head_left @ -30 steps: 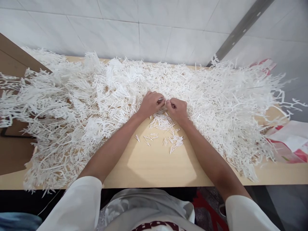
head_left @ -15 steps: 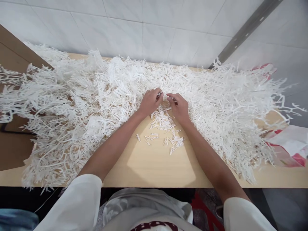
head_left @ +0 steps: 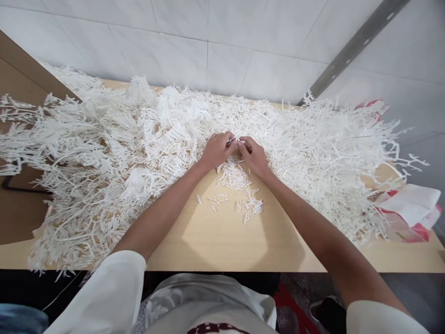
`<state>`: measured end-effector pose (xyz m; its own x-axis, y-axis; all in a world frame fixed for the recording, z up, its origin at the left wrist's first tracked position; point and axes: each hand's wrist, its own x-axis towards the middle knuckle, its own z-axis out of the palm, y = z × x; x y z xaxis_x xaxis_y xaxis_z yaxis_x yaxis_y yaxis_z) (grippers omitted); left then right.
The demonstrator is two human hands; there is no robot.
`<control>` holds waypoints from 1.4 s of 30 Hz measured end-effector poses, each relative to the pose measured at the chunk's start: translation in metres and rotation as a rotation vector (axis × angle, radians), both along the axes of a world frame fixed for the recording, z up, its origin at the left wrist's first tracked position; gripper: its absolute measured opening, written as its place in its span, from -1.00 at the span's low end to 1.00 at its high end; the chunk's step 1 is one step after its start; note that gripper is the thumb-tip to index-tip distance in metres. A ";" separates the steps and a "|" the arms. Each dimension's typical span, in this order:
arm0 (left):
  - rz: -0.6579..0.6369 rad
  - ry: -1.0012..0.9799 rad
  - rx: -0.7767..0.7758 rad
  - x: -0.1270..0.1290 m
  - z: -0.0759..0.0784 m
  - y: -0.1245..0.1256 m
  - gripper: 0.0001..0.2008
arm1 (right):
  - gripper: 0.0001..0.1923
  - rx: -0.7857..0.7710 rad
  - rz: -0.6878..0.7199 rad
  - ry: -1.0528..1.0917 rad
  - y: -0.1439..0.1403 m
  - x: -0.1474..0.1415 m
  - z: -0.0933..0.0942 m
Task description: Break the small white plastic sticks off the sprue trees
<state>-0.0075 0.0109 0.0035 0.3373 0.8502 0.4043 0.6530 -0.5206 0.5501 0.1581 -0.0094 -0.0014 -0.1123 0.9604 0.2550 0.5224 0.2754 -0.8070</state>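
sprigs [head_left: 153,125]: matt plastic | tabletop [head_left: 222,241]: smooth wood-look | wall [head_left: 232,25]: smooth tile

My feed is bright: soft light falls from above onto the desk [head_left: 222,253], and the forearms [head_left: 156,215] throw shadows toward its front edge, below which I get dimness. Near the right end, white strands [head_left: 340,139] wash together. Detail blurs between left hand [head_left: 218,150] and right hand [head_left: 254,157]. Wide-angle stretching swells the sleeves [head_left: 109,290].

Workshop, by appearance: white branched pieces [head_left: 177,109] are covering most of a pale worktop [head_left: 222,241]. Cardboard [head_left: 19,74] is standing at its left end; a slotted metal upright [head_left: 352,53] is rising beyond its back edge, by a tiled wall [head_left: 181,60].
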 end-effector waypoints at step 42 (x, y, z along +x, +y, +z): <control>0.094 -0.074 -0.050 0.004 0.002 0.000 -0.86 | -0.76 0.134 -0.233 -0.216 -0.018 -0.005 0.009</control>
<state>-0.0030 0.0108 0.0050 0.2264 0.8963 0.3812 0.6543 -0.4299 0.6222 0.1534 -0.0271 0.0072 0.0409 0.9263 0.3746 0.7386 0.2245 -0.6357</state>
